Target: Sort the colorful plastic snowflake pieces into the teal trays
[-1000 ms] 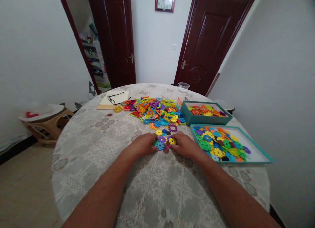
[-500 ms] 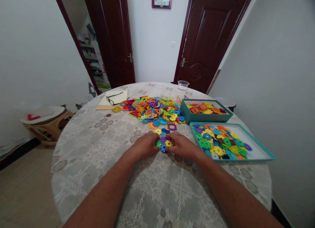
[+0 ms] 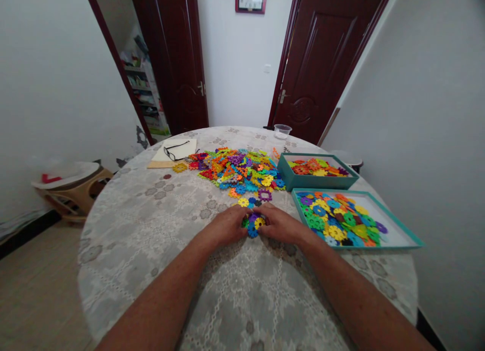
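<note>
**Disc cluster pinched in both hands, most pieces loose**

Both my hands are down on the table (image 3: 151,214) right in front of me, w/ the disc cluster (image 3: 253,223) between them. My left hand (image 3: 227,226) closes on it from 9 o'clock and my right hand (image 3: 278,223) from 3 o'clock. Fingers of both are curled in and gripping its edges. I can make out yellow, blue, purple and green discs in it. Whether they're all slotted together I can't tell, since my fingertips cover the joins.

Progress, as I judge it: early. The cluster is only a handful of pcs. The loose pile (image 3: 237,170) at 12 o'clock is large and spread out. A yellow disc (image 3: 243,202) and a purple ring (image 3: 264,195) lie just beyond my knuckles, apart from the cluster. More pcs fill the flat tray (image 3: 397,235) at 3 o'clock and the deep teal box (image 3: 314,181) at approx 1 o'clock.

Elsewhere, glasses (image 3: 178,150) rest on a notepad (image 3: 166,159) at 11 o'clock, and a clear cup (image 3: 282,131) stands at the far edge, well apart from my hands
</note>
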Demonstrator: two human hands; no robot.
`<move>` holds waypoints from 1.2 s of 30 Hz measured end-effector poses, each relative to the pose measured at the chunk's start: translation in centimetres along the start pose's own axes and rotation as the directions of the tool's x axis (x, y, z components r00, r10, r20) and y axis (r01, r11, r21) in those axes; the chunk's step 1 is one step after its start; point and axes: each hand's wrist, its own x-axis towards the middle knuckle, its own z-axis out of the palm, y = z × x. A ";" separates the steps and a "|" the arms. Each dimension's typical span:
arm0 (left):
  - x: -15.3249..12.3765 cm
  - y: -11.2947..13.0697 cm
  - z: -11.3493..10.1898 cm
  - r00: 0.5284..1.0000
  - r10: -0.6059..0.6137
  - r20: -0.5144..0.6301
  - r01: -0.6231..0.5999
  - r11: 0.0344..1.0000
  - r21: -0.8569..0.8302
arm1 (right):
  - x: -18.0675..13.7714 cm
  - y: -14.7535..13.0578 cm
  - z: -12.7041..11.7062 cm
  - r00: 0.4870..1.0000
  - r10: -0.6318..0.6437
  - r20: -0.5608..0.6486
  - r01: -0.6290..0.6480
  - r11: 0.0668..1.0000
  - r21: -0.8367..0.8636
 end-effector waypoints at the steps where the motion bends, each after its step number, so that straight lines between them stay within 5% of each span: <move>1: 0.0 0.1 0.0 1.000 0.014 0.001 -0.014 1.000 -0.028 | 0.0 0.0 0.0 1.000 -0.004 0.004 0.004 1.000 0.014; 9: 0.2 -0.3 0.1 0.998 0.044 0.036 -0.034 0.970 -0.242 | 0.5 -0.4 -0.1 0.996 0.066 0.056 -0.063 0.997 -0.045; 19: 0.7 -0.4 1.1 0.996 0.051 -0.074 -0.075 0.929 -0.362 | 0.7 -0.2 0.5 0.989 0.143 0.040 -0.139 0.986 -0.091; 36: 1.2 0.5 1.6 0.987 0.049 -0.152 -0.121 0.852 -0.509 | 0.4 -1.2 -0.1 0.996 0.084 0.017 -0.084 0.996 -0.007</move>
